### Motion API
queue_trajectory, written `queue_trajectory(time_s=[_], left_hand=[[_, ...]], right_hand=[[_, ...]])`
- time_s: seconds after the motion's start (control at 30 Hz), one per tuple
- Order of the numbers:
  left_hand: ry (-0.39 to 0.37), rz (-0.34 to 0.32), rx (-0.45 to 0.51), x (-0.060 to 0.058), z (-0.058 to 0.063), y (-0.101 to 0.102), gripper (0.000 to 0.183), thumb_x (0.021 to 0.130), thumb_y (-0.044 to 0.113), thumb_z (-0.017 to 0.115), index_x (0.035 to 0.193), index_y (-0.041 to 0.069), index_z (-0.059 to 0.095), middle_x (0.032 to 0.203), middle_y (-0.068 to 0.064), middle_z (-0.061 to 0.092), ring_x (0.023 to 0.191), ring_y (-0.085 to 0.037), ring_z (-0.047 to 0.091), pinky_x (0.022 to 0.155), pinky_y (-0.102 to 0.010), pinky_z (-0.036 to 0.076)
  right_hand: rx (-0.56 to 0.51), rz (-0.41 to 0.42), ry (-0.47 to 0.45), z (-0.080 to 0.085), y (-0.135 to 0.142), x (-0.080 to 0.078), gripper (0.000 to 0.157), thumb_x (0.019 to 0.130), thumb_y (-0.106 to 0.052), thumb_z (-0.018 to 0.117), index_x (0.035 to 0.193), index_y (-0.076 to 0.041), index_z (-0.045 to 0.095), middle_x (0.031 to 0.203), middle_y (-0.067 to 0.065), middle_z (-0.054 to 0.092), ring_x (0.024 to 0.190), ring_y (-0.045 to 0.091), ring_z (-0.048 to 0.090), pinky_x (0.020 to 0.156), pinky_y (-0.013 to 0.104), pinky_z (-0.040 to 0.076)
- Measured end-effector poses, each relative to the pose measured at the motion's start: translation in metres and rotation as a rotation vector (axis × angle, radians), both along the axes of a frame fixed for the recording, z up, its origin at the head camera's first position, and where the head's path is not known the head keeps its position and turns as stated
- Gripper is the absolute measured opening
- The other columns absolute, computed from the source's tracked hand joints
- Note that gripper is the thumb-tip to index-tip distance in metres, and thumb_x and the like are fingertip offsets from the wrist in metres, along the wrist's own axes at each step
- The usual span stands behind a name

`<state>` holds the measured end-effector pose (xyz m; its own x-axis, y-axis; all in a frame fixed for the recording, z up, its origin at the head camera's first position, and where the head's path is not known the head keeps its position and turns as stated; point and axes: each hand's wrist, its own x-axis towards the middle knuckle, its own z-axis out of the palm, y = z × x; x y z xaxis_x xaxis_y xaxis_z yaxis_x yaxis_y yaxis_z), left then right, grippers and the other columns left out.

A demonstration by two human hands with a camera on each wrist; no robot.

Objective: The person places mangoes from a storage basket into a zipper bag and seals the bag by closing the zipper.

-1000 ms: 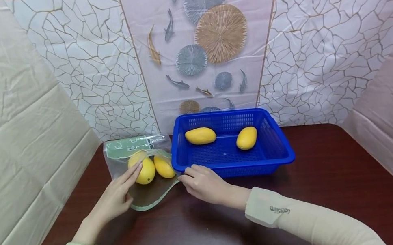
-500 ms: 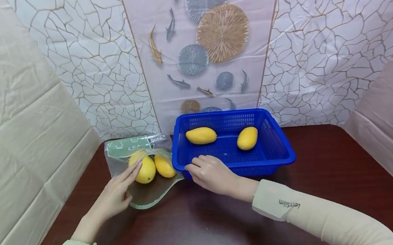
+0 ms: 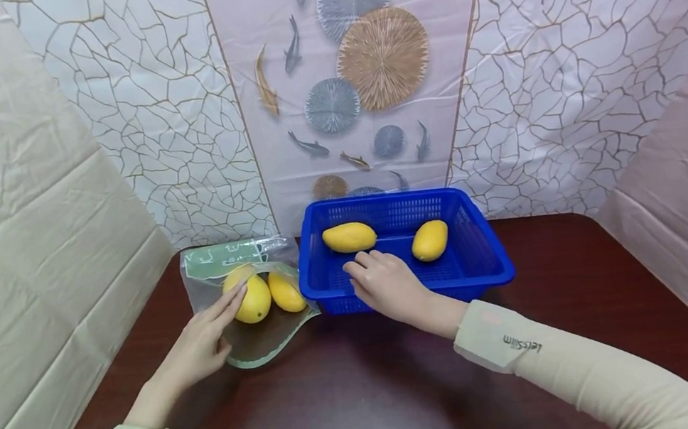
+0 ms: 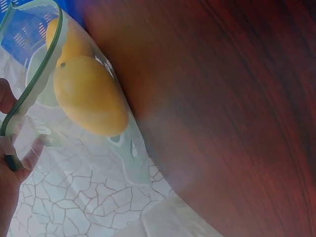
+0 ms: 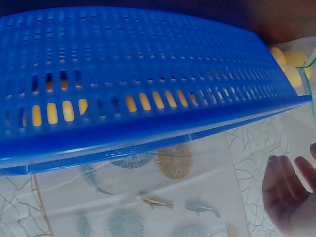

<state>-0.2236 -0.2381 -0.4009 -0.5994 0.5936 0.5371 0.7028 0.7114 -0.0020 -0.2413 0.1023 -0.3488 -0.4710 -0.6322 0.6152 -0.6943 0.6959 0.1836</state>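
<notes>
A clear zip bag (image 3: 223, 258) with a green printed panel lies on the left of the table, its mouth gaping toward me. Inside are two yellow mangoes, a nearer mango (image 3: 253, 304) and another mango (image 3: 287, 292) to its right. My left hand (image 3: 201, 343) grips the bag's edge; in the left wrist view thumb and fingers lie on either side of the green zip strip (image 4: 43, 69). Over the front rim of a blue basket (image 3: 499, 274) hovers my right hand (image 3: 392, 289), holding nothing, fingers loosely bent. In the basket lie a left mango (image 3: 349, 237) and a right mango (image 3: 430, 240).
The basket's perforated wall (image 5: 148, 54) fills much of the right wrist view. Basket and bag stand side by side near the back edge of a dark wooden table (image 3: 317, 418). Patterned cloth (image 3: 178, 120) hangs behind, with plain cloth (image 3: 19, 247) at the left.
My right hand has let go of the bag's right edge and moved right and forward over the basket's front rim. The left hand keeps its place at the bag.
</notes>
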Motion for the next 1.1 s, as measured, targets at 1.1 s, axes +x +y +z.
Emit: queue_trajectory(time_s=[1.1], left_hand=[[0.013,-0.033,0.003,-0.003,-0.002,0.001,0.095,0.054,-0.014,0.067,0.143,0.001,0.037,0.147,-0.011,0.041,0.091,-0.019,0.054,0.07,-0.036,0.042]], right_hand=[[0.111,-0.197,-0.039,0.031,0.027,-0.028,0.022,0.081,-0.012,0.069,0.101,-0.005,0.066,0.085,0.011,0.063,0.066,0.025,0.054,0.052,0.032,0.048]])
